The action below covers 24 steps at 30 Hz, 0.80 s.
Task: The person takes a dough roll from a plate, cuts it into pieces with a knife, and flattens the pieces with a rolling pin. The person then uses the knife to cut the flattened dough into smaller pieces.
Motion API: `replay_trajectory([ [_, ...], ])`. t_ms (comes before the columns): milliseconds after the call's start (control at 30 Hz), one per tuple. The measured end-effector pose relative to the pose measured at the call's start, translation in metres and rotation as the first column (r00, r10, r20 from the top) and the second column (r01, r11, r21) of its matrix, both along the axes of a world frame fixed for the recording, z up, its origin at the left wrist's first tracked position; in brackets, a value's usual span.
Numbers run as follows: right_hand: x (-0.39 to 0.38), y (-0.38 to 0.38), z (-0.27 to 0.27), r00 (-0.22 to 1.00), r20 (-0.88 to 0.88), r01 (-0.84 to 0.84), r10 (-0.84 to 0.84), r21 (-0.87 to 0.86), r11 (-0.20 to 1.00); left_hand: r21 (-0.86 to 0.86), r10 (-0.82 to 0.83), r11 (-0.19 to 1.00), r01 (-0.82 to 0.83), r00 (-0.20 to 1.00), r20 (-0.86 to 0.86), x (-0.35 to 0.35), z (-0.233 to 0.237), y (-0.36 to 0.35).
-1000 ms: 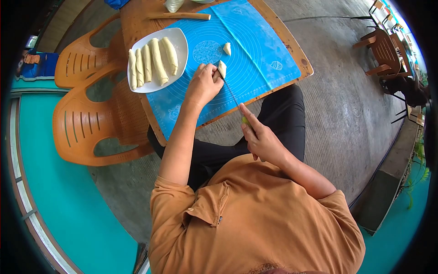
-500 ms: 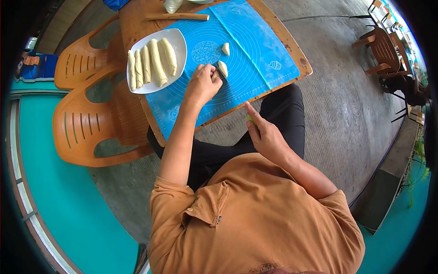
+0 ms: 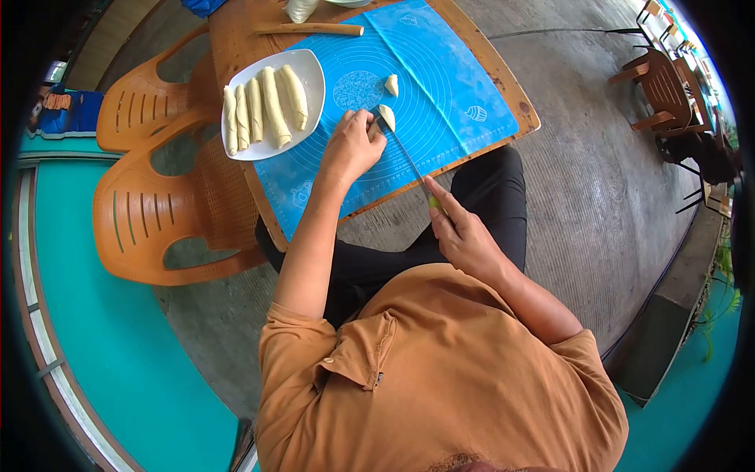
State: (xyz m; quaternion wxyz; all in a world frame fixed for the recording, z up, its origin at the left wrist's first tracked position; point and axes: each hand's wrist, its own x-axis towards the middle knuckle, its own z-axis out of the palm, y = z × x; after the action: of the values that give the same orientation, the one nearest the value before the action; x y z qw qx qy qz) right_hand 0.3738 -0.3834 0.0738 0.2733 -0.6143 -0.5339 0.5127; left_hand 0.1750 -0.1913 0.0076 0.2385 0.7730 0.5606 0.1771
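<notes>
My right hand [image 3: 469, 242] is wrapped round the green handle of a knife [image 3: 410, 164], whose thin blade points up and left over the blue mat [image 3: 436, 75]. Beside the blade tip, my left hand [image 3: 351, 149] is closed with its fingertips bent down on the mat; whatever they hold is hidden beneath them. Just right of the tip lies a cut piece of pale dough [image 3: 388, 118]. A second small dough piece [image 3: 392, 85] rests farther up the mat.
A white plate [image 3: 314, 79] with several pale dough rolls [image 3: 275, 110] stands left on the wooden table [image 3: 232, 35]. Behind it lies a wooden rolling pin [image 3: 314, 29] near a plastic bag [image 3: 300, 9]. Orange chairs [image 3: 157, 212] are on the left.
The knife and my right hand have shifted slightly, and more of the blade shows. The nearer dough piece has turned a little and leans away from the blade. My left hand stays in place.
</notes>
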Motion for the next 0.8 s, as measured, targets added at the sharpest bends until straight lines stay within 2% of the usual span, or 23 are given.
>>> replay_trajectory([
  [200, 0.002, 0.000, 0.001, 0.995, -0.099, 0.016, -0.026, -0.097, 0.995, -0.052, 0.002, 0.999, -0.003, 1.000, -0.018, 0.002, 0.009, -0.001],
  [267, 0.001, 0.000, 0.005, 0.963, -0.247, 0.048, -0.104, -0.225, 0.973, -0.076, 0.008, 0.997, -0.009, 1.000, -0.016, 0.001, 0.008, -0.001],
  [467, 0.002, -0.002, 0.003, 0.933, -0.347, 0.035, -0.095, -0.176, 0.984, -0.040, 0.002, 0.999, -0.002, 1.000, 0.015, -0.003, 0.008, -0.009],
  [800, 0.004, -0.005, 0.012, 0.946, -0.296, 0.081, -0.132, -0.177, 0.981, -0.089, 0.035, 0.996, -0.026, 0.995, 0.091, -0.003, 0.014, 0.012],
])
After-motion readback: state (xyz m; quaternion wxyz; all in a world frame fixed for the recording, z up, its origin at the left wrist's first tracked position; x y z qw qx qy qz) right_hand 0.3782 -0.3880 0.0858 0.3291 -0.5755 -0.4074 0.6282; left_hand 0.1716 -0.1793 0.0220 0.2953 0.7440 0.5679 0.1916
